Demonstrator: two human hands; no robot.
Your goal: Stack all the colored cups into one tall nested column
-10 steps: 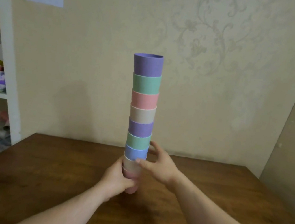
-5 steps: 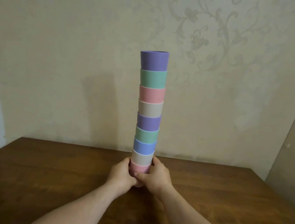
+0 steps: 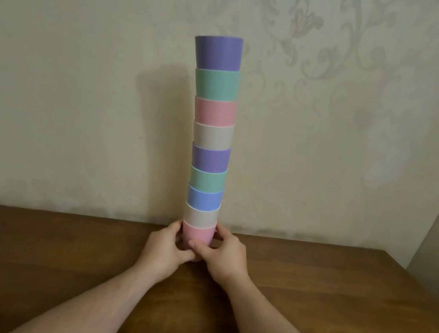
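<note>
The nested cup column (image 3: pixel 209 148), nine cups tall, stands on the wooden table (image 3: pixel 335 295). At its foot, the left hand (image 3: pixel 164 251) and right hand (image 3: pixel 224 257) clamp their fingers around the bottom pink cup (image 3: pixel 197 236). Stacking looks finished; this seems a steadying step. The column tips slightly left at the top, so letting go calls for slowness.

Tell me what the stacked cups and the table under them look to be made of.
Cups: probably matte plastic, given the flat pastel colour, thin pale rims and lack of gloss; the exact material is uncertain. Table: wood or wood veneer, dark brown with visible grain streaks and a soft satin sheen.
</note>
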